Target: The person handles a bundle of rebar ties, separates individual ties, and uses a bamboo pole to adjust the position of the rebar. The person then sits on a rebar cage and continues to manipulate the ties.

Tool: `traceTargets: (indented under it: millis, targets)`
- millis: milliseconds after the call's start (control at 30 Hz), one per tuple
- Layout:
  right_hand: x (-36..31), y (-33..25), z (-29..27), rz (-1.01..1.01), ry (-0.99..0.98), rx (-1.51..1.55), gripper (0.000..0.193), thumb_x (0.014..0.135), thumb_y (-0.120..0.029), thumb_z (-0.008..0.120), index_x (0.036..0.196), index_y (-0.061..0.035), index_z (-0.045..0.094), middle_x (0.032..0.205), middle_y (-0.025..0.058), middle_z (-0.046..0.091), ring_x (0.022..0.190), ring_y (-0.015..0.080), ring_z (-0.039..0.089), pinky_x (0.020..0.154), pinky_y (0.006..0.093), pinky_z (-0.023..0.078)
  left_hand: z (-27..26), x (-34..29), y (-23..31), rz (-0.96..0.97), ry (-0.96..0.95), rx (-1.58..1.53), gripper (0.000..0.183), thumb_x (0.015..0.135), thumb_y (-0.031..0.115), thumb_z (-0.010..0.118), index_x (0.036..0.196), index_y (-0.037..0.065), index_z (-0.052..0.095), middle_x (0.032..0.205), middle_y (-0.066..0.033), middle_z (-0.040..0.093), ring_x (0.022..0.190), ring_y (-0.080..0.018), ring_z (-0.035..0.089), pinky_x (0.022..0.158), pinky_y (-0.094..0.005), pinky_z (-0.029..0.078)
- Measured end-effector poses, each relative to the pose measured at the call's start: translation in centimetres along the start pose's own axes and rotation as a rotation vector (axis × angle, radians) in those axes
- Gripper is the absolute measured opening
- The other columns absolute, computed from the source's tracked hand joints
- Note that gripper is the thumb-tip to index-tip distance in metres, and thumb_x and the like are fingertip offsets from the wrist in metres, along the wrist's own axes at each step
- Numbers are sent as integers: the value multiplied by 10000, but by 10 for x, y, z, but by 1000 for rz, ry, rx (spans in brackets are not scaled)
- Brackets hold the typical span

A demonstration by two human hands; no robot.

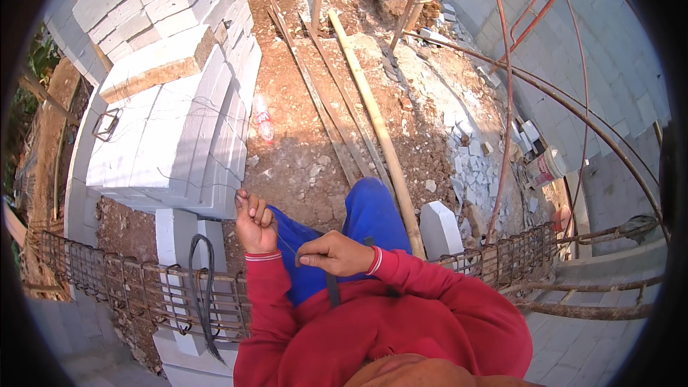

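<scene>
My left hand (256, 222) is raised in front of my left knee, its fingers curled in a pinch on a thin wire (287, 246). The wire's strand runs down toward my right hand (335, 254), whose thumb and fingers are also pressed together on it. Both hands are in front of my lap. To the left of my body lies a long rusty rebar cage (129, 283), and another stretch of it shows on the right. Over the left stretch hangs a bundle of black tie wire (204, 294), bent in a loop.
Stacked white blocks (165, 129) rise at the left, with a bent metal stirrup (107, 124) and loose wire on top. A bamboo pole (373, 115), wooden strips and a plastic bottle (264, 120) lie on the dirt ahead. Rubble, a bucket (546, 167) and curved rebar stand right.
</scene>
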State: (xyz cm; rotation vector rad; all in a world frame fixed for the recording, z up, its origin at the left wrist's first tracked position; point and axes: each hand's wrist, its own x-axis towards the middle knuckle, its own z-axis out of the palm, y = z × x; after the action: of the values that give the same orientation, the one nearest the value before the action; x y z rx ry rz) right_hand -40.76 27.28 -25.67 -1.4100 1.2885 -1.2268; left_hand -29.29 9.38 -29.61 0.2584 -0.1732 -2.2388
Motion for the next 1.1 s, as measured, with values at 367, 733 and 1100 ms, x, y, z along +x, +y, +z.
traceTargets:
  millis: [367, 733, 1100]
  targets:
    - [-11, 24, 23, 92, -80, -119, 195, 1001, -181, 549, 1031, -22, 658, 791, 178, 648, 708, 304, 646, 676, 389, 494, 2, -2, 15, 83, 16, 85, 130, 1071, 210, 421, 1103, 94, 472, 705, 7, 380, 533, -68, 293, 445, -218, 241]
    - [24, 20, 10, 201, 201, -162, 195, 970, -188, 574, 940, -21, 670, 753, 170, 651, 660, 298, 620, 645, 376, 472, 35, -53, -47, 186, 121, 519, 291, 1055, 232, 475, 1260, 28, 512, 859, -55, 568, 741, -135, 563, 680, -288, 505]
    - [3, -5, -29, 133, 295, -129, 178, 958, -144, 606, 1019, -6, 700, 875, 161, 698, 812, 290, 689, 713, 363, 518, 23, -31, -7, 3, -147, -7, 59, 1042, 114, 463, 1087, 99, 499, 717, 0, 383, 541, -60, 274, 421, -192, 228]
